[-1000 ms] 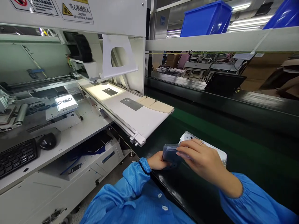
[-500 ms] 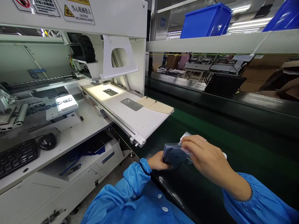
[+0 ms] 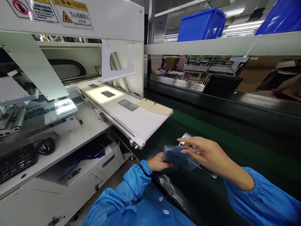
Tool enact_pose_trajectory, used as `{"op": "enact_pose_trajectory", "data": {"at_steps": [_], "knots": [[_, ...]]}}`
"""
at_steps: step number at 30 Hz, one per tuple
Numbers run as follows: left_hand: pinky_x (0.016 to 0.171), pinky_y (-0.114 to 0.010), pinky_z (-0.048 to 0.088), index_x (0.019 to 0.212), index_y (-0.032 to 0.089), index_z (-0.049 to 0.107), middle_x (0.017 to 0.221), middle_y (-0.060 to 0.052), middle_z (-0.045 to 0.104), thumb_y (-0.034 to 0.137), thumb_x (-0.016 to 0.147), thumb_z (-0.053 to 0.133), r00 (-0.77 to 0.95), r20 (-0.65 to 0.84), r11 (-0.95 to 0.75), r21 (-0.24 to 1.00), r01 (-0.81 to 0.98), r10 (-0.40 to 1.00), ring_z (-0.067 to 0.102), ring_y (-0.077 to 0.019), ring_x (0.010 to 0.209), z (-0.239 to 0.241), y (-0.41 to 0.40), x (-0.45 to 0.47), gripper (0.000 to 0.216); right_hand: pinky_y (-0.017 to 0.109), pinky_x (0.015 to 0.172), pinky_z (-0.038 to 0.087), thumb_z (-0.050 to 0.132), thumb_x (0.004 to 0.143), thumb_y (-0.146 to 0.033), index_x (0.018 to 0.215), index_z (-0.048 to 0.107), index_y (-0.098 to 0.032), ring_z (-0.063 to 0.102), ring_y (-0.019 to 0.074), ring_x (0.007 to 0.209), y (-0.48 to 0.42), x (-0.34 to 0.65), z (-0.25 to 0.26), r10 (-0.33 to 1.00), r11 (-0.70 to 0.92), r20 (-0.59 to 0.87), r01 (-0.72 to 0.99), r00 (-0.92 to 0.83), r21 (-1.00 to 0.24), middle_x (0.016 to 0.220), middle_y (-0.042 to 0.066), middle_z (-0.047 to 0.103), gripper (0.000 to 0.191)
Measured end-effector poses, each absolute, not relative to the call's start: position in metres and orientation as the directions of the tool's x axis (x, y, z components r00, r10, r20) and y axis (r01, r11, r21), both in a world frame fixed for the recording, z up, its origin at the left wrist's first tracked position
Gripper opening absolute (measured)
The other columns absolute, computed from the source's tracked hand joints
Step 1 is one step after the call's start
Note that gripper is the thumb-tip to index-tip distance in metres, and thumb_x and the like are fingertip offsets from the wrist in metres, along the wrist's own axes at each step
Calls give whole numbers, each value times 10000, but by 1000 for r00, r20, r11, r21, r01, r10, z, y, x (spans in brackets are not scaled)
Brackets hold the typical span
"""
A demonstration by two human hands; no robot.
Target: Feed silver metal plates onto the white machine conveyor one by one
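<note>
**Both hands on a stack of dark pieces above the green belt**

The white machine housing (image 3: 70, 18) fills the upper left, with warning labels on its front panel. To its right the dark green conveyor belt (image 3: 235, 147) runs away across the view, and above it a pale shelf (image 3: 211, 45) carries a blue bin (image 3: 199, 23). From the machine a white outfeed tray (image 3: 141, 122) juts out over the belt's near edge; a grey flat plate (image 3: 128, 105) lies on it, with a darker plate (image 3: 108, 93) farther in under the light. Lower left, on the white tabletop (image 3: 77, 138), sit a black keyboard (image 3: 14, 161) and a black mouse (image 3: 45, 146).

Near the belt's front edge, the left hand (image 3: 158, 164) is clenched around the near end of a stack of dark blue-grey pieces (image 3: 174, 154), held just above the belt. The right hand (image 3: 207, 155) reaches over the stack from the right, its fingers pinching a clear film sleeve (image 3: 195, 164) that lies against the stack's top and hangs past it. A pale part (image 3: 186, 136) peeks out just behind the right hand's fingers.
</note>
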State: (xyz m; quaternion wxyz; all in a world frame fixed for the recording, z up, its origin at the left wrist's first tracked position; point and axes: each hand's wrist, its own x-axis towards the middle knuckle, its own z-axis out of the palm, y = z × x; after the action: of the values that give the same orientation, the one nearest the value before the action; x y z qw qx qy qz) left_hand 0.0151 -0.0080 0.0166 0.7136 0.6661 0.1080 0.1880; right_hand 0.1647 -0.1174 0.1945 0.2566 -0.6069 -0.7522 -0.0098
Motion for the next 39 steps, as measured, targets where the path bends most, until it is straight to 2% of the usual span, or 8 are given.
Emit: {"op": "enact_pose_trajectory", "data": {"at_steps": [6,11,22,26,29,32,35,39], "knots": [[823,-341,489,848,93,698,781,-58,673,626,529,782,875,52,62,994,-93,481,599,-164,764,13,-7,13,627,307,544,507,553,843,-360,810,677,-245,653,204,634,-138,181,195,773,101,599,892,208,-440,730,35,706,172],[879,-357,484,884,111,699,857,-70,696,584,459,831,841,42,119,985,-126,540,624,-186,837,12,-8,12,649,263,332,390,616,801,-461,756,609,-254,533,176,374,-174,194,163,741,-113,383,665,551,-738,459,-4,577,211],[872,-406,501,951,117,679,868,-71,708,439,418,903,816,-1,318,921,-224,578,652,-209,833,18,-24,19,661,263,437,437,798,581,-541,552,518,-212,532,136,441,-193,164,60,828,-329,-270,37,491,-943,506,-19,588,433],[945,-433,473,1075,135,653,999,-100,708,408,469,897,824,52,344,893,-292,565,653,-234,931,26,-30,21,708,345,699,550,815,584,-511,669,591,-199,684,209,693,-183,149,52,851,-305,-362,-203,380,-930,686,50,707,393],[975,-448,457,1117,140,641,1043,-113,702,413,493,889,842,72,336,896,-290,535,649,-247,972,26,-28,20,725,389,652,568,802,580,-527,800,653,-180,696,241,684,-179,157,54,902,-348,-349,-49,255,-936,752,73,726,437],[1006,-460,433,1149,145,630,1097,-124,689,435,491,885,850,80,302,914,-271,521,633,-264,1027,23,-22,20,762,380,620,570,771,606,-540,861,676,-198,696,251,718,-175,178,79,925,-171,-30,346,378,-923,817,80,732,437],[1025,-467,415,1165,134,623,1125,-134,679,477,525,858,862,111,228,940,-252,495,618,-277,1064,22,-18,22,763,359,667,552,639,792,-488,892,681,-227,669,219,749,-166,187,121,800,-31,424,736,424,-676,875,76,715,282],[1051,-455,391,1180,118,621,1169,-144,662,492,588,819,872,174,84,968,-237,458,595,-293,1112,27,-17,26,728,319,574,513,642,801,-480,807,647,-222,624,194,644,-145,174,162,799,78,560,887,218,-456,754,48,682,259]]}}
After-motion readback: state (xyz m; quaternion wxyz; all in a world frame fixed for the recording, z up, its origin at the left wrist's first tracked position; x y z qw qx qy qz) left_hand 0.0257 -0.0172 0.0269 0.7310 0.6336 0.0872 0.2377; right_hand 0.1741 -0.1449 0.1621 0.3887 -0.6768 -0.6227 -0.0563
